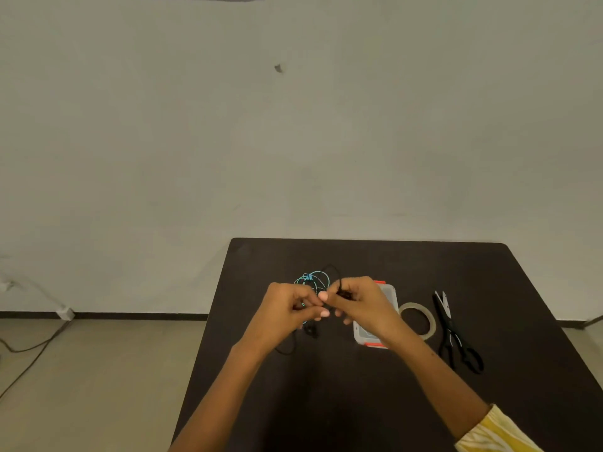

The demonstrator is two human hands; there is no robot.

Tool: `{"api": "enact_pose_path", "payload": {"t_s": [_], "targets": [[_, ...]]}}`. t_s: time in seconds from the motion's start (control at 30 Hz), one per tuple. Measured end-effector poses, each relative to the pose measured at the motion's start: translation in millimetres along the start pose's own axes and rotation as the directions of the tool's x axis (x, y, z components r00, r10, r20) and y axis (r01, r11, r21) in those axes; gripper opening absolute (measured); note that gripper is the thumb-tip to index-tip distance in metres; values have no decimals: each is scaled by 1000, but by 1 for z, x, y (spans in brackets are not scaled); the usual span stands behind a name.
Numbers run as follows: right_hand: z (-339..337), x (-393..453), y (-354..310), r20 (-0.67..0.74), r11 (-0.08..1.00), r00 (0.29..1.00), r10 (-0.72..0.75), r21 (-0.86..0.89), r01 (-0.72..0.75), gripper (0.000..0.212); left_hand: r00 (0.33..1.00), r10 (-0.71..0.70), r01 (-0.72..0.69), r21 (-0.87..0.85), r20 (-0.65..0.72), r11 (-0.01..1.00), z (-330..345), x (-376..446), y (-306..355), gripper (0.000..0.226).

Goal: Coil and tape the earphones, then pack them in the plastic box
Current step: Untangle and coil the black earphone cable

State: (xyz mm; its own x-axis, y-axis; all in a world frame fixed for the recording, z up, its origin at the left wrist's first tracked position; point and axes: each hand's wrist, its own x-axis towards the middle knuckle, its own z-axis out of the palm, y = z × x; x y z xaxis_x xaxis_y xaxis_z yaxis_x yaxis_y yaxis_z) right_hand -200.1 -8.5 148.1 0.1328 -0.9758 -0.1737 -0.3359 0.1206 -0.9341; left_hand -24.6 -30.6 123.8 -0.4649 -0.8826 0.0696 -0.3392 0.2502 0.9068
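Only the head view here, looking down at a black table (pixel 359 402) pushed up near a plain pale wall (pixel 293 125).

Both hands are raised just above the tabletop, meeting in the middle. The left hand (pixel 287 308) has its fingers curled in, thumb and fingertips pinching a thin black cable. The right hand (pixel 362 305) is curled too, gripping the same black earphones (pixel 339 287) near a small dark lump, maybe an earbud or the inline remote, too small to tell. A loop of the black cord arcs up behind the right hand's knuckles, and more of it hangs down below the left hand, where a dark bud-looking bit and a curl of cable lie on the table.

Just behind the hands there's a second tangle, light blue earphones (pixel 311 282), lying loose on the table. Part of it is hidden by the left hand's fingers, so I can't say if that hand touches it.

The plastic box (pixel 390 295) sits right under and behind the right wrist: clear, with orange-red clips at the far and near ends. Can't tell if the lid is on. Just right of it lies a roll of clear tape (pixel 419 321), flat on the table, and right of that a pair of black-handled scissors (pixel 456 334), blades pointing away, slightly parted.

No readable writing or brand on anything, it's all too small or blurry. A yellow patterned sleeve (pixel 496 432) shows on the right arm, and a cable (pixel 32 350) trails over the floor on the left.
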Motion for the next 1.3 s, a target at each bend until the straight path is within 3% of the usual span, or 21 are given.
{"api": "enact_pose_path", "payload": {"t_s": [0.07, 0.13, 0.2, 0.33, 0.43, 0.47, 0.53, 0.67, 0.77, 0.83, 1.0, 1.13, 1.3], "targets": [[2, 2, 6, -142, 998, 990, 0, -54, -8, 14, 999, -41, 40, -51, -6, 998, -1, -3, -2, 7], [-11, 3, 15, -331, 958, 942, -61, -283, -37, 17, 996, -87, 86, -90, -5, 992, -11, -11, -11, 7], [-30, 2, 26, -419, 874, 901, -110, -473, -113, 20, 991, -128, 124, -103, -37, 987, -26, -21, -24, 6], [-41, -4, 35, -296, 781, 955, 13, -594, -195, 36, 977, -170, 160, -85, -126, 984, -34, -26, -30, 5], [-22, -10, 27, -121, 780, 989, -83, -626, -11, 65, 988, -128, 124, -53, -83, 991, -14, -18, -14, 7], [-13, -11, 24, -49, 786, 992, -118, -615, 63, 65, 993, -107, 104, -44, -58, 994, -7, -15, -9, 8], [3, -13, 19, 49, 776, 982, -181, -607, 174, 43, 997, -68, 68, -35, -19, 997, 3, -11, -2, 8], [11, -16, 16, 14, 757, 963, -270, -615, 221, 14, 997, -73, 70, -79, -39, 994, 4, -15, 0, 10], [3, -22, 20, -30, 782, 974, -225, -601, 162, 14, 991, -112, 103, -119, -71, 988, -7, -26, -12, 11], [-7, -29, 25, -137, 830, 975, -175, -553, 71, 15, 991, -125, 119, -103, -46, 987, -17, -36, -23, 7], [-23, -46, 44, -259, 810, 963, -75, -579, -93, 18, 983, -169, 160, -115, -70, 980, -30, -62, -44, 6], [-12, -60, 52, -199, 827, 979, -42, -557, -78, 36, 987, -133, 126, -79, -86, 989, -6, -60, -35, 4], [13, -71, 52, -59, 831, 994, -97, -554, 49, 52, 994, -105, 105, -13, -20, 994, 32, -62, -23, 2]]}}
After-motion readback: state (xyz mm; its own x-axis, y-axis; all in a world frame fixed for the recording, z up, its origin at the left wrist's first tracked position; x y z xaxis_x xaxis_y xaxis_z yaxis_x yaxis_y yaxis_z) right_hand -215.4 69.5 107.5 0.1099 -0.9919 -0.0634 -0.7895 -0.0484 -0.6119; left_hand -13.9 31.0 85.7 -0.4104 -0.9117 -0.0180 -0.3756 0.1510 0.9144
